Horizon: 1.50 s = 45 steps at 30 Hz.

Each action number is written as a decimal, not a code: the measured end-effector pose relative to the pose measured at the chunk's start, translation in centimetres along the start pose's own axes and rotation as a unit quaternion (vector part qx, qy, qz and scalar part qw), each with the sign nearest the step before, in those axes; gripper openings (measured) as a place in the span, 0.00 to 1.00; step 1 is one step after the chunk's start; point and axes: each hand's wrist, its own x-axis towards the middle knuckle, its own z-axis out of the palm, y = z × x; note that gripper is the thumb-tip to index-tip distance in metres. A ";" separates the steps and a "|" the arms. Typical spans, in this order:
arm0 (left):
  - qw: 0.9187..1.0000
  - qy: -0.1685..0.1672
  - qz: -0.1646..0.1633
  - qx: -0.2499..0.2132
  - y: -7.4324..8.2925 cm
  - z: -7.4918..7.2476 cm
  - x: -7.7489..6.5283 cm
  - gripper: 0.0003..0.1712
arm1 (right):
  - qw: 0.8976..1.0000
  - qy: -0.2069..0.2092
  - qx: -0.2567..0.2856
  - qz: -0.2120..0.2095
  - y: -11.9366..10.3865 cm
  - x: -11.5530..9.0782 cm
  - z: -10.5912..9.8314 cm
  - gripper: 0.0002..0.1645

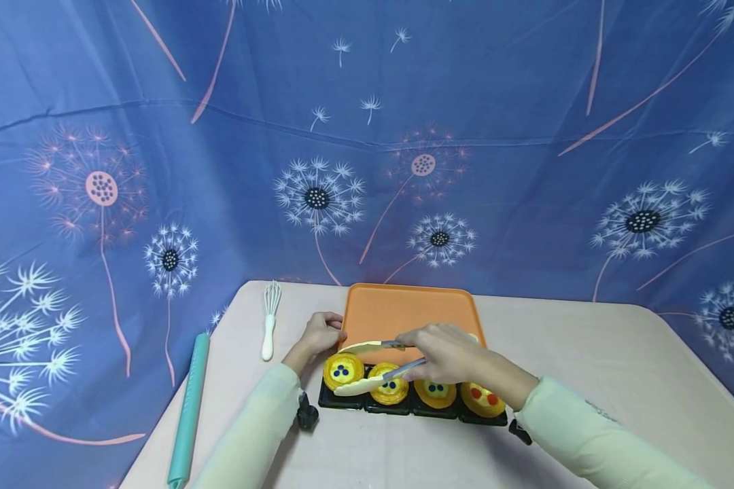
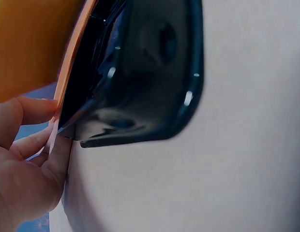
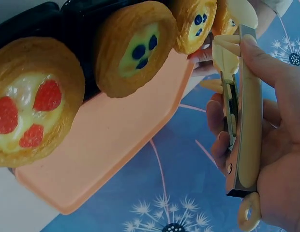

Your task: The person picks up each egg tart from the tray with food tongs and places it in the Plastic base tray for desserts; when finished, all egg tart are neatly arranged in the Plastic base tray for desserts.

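Observation:
My left hand (image 1: pixel 323 333) grips the left edge of an orange tray (image 1: pixel 404 305) between thumb and fingers, which the left wrist view also shows. My right hand (image 1: pixel 443 350) holds cream-tipped metal tongs (image 3: pixel 249 121) with the arms spread. In the head view, the tong tips lie on either side of the leftmost egg tart (image 1: pixel 342 367), topped with blue berries; I cannot tell whether they touch it. To its right sit two more blue-berry tarts (image 1: pixel 435 392) and one with red pieces (image 1: pixel 488 402). Black square holders (image 1: pixel 340 401) are in a row beneath the tarts.
A white whisk (image 1: pixel 269 326) lies on the pale table (image 1: pixel 587 353) left of the tray. Along the table's left edge is a teal roll (image 1: pixel 189 407). Blue dandelion-patterned cloth (image 1: pixel 367 136) hangs behind and at the sides.

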 end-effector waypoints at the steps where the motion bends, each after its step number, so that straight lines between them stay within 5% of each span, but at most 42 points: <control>1: 1.000 0.000 -0.001 -0.003 0.0 0.0 0.0 0.23 | 1.000 -0.004 0.000 0.002 -0.1 0.0 0.1 0.34; 16: 1.000 0.008 -0.002 -0.016 0.1 0.2 -0.1 0.22 | 1.000 -0.018 -0.005 0.004 -0.5 0.7 0.9 0.37; 27: 1.000 0.005 -0.003 -0.027 0.0 0.2 0.0 0.22 | 0.999 -0.017 0.016 0.023 -0.7 -0.8 -1.7 0.49; 36: 0.999 0.001 -0.016 -0.028 0.2 0.2 0.0 0.22 | 0.994 0.041 0.033 0.094 1.8 -5.3 -4.0 0.51; 45: 0.999 -0.005 -0.014 -0.036 0.0 -0.1 -0.3 0.23 | 0.966 0.152 0.000 0.207 6.2 -11.9 -4.6 0.51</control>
